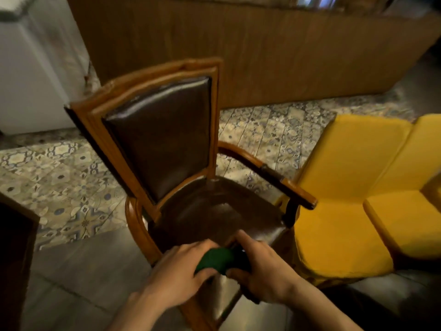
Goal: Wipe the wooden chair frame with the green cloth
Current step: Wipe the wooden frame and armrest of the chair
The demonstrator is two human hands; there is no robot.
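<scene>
Both hands close on the green cloth [216, 260], bunched between them at the near armrest of the wooden chair [152, 144]: the left hand [177, 273] cups it from one side, the right hand [261, 268] pinches the other. The wiping looks barely begun here; the backrest frame and the far armrest [269, 172] lie away from the cloth, and nothing shows whether they are done.

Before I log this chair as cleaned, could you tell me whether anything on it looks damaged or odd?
The far armrest has a dark, worn-looking patch midway along; the picture is too blurred to tell more.
</scene>
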